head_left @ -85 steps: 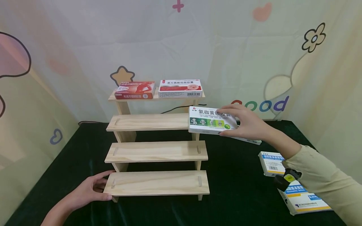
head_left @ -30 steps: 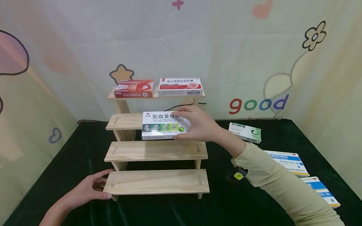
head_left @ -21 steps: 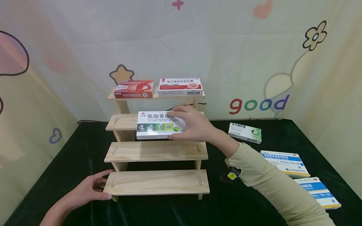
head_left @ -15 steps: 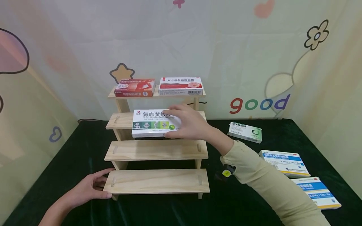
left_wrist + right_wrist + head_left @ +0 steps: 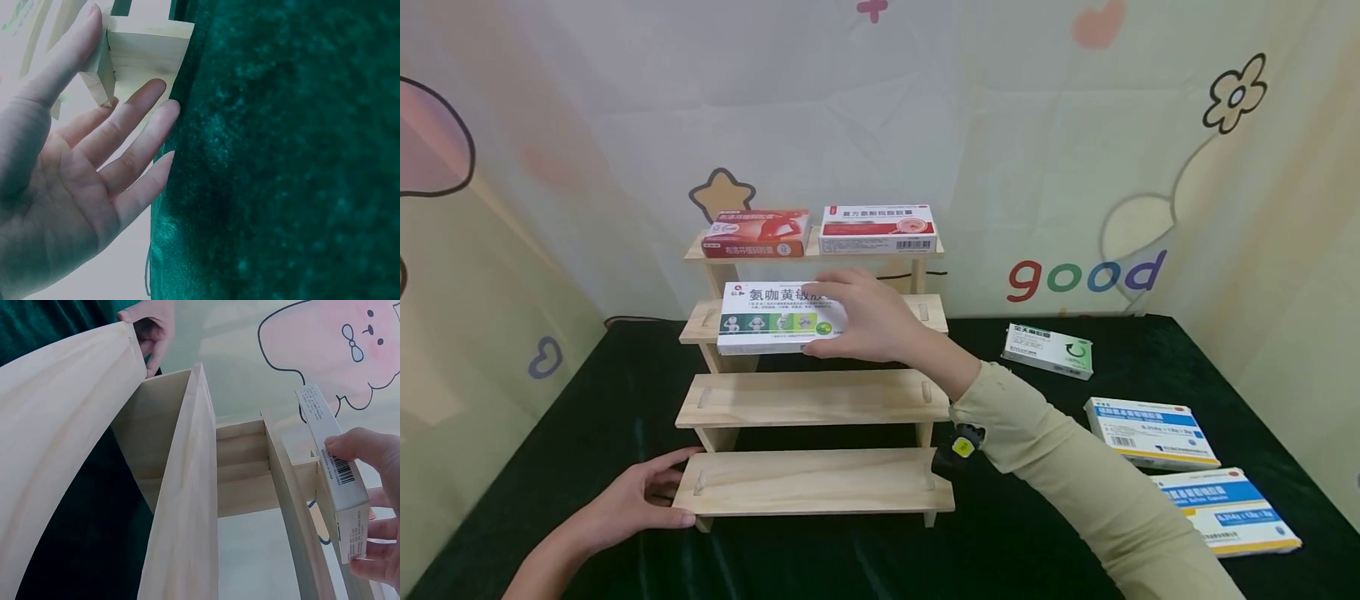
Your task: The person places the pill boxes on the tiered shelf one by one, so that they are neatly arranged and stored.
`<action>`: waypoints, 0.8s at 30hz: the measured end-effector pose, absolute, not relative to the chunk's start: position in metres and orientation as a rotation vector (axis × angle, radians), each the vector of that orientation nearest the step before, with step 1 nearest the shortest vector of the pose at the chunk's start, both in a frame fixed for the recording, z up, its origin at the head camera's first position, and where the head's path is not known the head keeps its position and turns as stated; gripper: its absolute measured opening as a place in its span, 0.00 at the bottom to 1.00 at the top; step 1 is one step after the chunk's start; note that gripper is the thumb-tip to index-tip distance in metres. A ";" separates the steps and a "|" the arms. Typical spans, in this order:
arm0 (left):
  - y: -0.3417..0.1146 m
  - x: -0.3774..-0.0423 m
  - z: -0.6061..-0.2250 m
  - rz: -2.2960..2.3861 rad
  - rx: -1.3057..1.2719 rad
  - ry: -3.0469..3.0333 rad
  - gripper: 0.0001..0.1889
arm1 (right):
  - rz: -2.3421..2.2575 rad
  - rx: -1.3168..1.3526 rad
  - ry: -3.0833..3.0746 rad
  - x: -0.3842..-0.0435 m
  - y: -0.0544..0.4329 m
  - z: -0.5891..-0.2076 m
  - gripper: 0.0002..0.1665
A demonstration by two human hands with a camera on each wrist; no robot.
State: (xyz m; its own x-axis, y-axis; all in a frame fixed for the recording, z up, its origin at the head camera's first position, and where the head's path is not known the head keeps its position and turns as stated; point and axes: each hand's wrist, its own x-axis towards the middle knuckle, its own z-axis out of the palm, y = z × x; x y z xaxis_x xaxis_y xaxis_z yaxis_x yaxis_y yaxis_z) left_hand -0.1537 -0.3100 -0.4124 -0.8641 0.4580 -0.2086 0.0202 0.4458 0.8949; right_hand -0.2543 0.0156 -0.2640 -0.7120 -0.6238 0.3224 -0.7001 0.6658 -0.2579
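A four-step wooden display stand (image 5: 820,400) stands on the dark green cloth. In the head view my right hand (image 5: 872,321) pinches a white and green medicine box (image 5: 771,321) between thumb and fingers, at the left part of the second shelf from the top. The right wrist view shows that box (image 5: 331,462) edge-on, thumb over its barcode side, right at the shelf. My left hand (image 5: 632,508) holds the left end of the lowest shelf between thumb and forefinger; in the left wrist view its other fingers (image 5: 140,156) stretch out below.
On the top shelf lie a red medicine box (image 5: 756,233) and a white and red one (image 5: 878,230). To the right on the cloth are a small white and green box (image 5: 1048,350) and two white and blue boxes (image 5: 1153,433). A printed curtain (image 5: 1000,150) hangs behind.
My right hand has carried the white and green medicine box leftward, from the stand's right side to the left part of the second shelf. My left hand keeps its place on the lowest shelf.
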 end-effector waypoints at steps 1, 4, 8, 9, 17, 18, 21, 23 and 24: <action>-0.310 -0.153 -0.412 1.406 0.399 2.274 0.40 | 0.545 1.078 -2.675 -0.255 0.014 -0.264 0.40; -0.311 -0.153 -0.411 1.410 0.395 2.264 0.40 | 0.553 1.081 -2.677 -0.258 0.011 -0.265 0.40; -0.311 -0.153 -0.410 1.405 0.390 2.265 0.40 | 0.571 1.085 -2.682 -0.262 0.006 -0.266 0.41; -0.311 -0.153 -0.410 1.404 0.388 2.265 0.40 | 0.567 1.085 -2.684 -0.264 0.005 -0.267 0.41; -0.311 -0.153 -0.410 1.423 0.393 2.257 0.41 | 0.599 1.087 -2.684 -0.268 -0.003 -0.270 0.40; -0.311 -0.153 -0.410 1.419 0.395 2.260 0.41 | 0.605 1.088 -2.682 -0.269 -0.003 -0.270 0.40; -0.311 -0.154 -0.410 1.398 0.395 2.277 0.40 | 0.625 1.087 -2.670 -0.270 -0.004 -0.272 0.40; -0.311 -0.154 -0.409 1.390 0.394 2.283 0.40 | 0.637 1.085 -2.664 -0.272 -0.005 -0.274 0.40; -0.312 -0.155 -0.410 1.389 0.395 2.284 0.40 | 0.642 1.083 -2.663 -0.272 -0.006 -0.275 0.39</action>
